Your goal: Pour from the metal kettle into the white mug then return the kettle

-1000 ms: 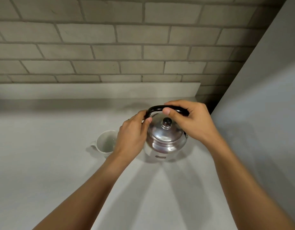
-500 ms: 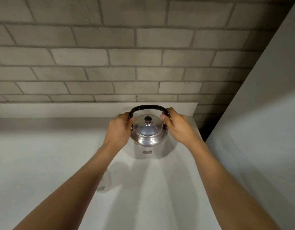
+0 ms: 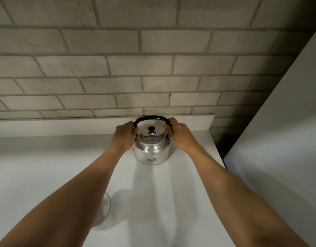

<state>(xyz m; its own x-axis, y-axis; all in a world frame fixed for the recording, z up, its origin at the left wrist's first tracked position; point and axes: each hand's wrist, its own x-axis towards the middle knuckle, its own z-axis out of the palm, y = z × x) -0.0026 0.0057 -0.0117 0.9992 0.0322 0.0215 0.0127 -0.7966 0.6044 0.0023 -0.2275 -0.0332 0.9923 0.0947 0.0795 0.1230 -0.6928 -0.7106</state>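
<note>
The white mug (image 3: 104, 213) is sitting low on the left of the pale table (image 3: 38, 166), mostly hidden behind the left forearm, so only part of its rim and side is showing; it is standing well apart from the kettle, on the near side. Further right and farther back, the left hand (image 3: 124, 135) is pressing against the left shoulder of the metal kettle (image 3: 151, 148), its fingers (image 3: 135, 130) curling around the left end of the black handle (image 3: 151, 118). The kettle is standing upright on the table, near the low white ledge (image 3: 64, 125) under the grey brick wall (image 3: 135, 59), its lid on and the dark knob (image 3: 151, 129) pointing up. On the kettle's other side, the right hand (image 3: 180, 134) is gripping the right end of the handle, fingers (image 3: 167, 127) wrapping over it. At the far right a plain grey panel (image 3: 278, 131) is rising beside the table's edge.
</note>
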